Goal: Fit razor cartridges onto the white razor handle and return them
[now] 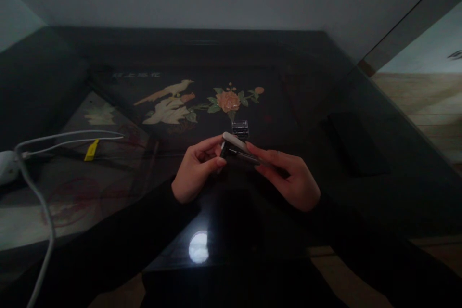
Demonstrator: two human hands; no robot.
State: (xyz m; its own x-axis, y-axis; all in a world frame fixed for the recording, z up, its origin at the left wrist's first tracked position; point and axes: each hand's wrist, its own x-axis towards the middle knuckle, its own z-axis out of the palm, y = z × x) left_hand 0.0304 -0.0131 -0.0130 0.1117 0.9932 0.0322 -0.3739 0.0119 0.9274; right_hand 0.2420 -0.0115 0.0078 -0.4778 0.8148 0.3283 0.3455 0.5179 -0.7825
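In the head view, the left hand (195, 171) pinches one end of a small light-and-dark object (236, 142), while the right hand (294, 180) grips its other end, thumb and fingers closed on it. It is held above the glass tabletop (303, 57), near a small clear piece (240, 128). The step looks like two-handed handling; any fine move calls for steady fingertips. Dim light and fingers hide its underside; it appears hinged or two-part, though I cannot be sure.
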